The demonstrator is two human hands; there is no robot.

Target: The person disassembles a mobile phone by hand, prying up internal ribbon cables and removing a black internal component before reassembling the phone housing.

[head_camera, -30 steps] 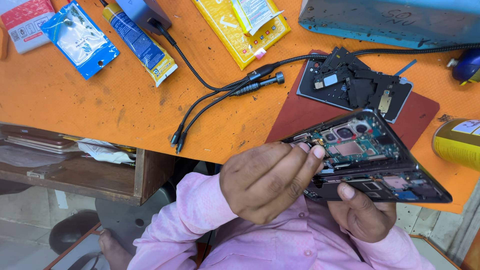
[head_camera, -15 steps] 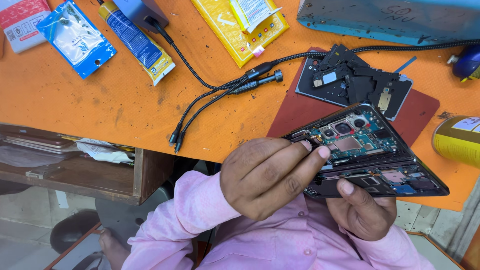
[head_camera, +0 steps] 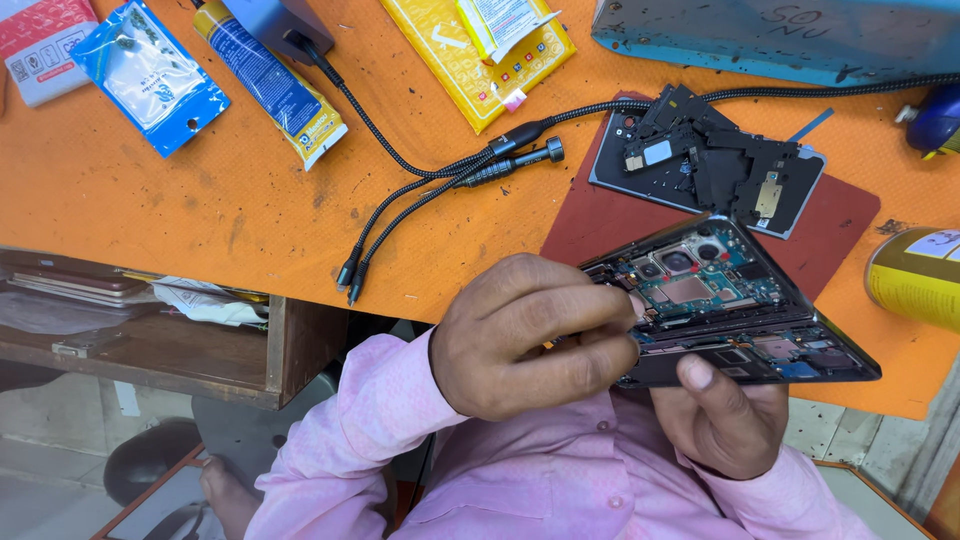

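Observation:
My right hand (head_camera: 725, 425) holds an opened dark phone (head_camera: 740, 320) from below, thumb pressed on its near edge. The phone's back is off, so the green circuit board and camera modules show. My left hand (head_camera: 530, 340) reaches over the phone's left end. Its thumb and fingers are pinched together at the board on something small and thin, mostly hidden by the fingers. Both hands hover just off the near edge of the orange table (head_camera: 200, 200), over my pink shirt.
A removed phone back with black parts (head_camera: 710, 160) lies on a dark red mat (head_camera: 850, 220). Black braided cables (head_camera: 440, 180), a blue tube (head_camera: 270, 80), a yellow packet (head_camera: 450, 50), a blue sachet (head_camera: 150, 75), a blue-grey box (head_camera: 780, 35) and a yellow can (head_camera: 915, 275) also lie on the table. A wooden shelf (head_camera: 150, 340) sits below left.
The phone has tilted slightly and sits a little lower in my right hand. My left hand stays pinched at the board, with its fingers shifted a little.

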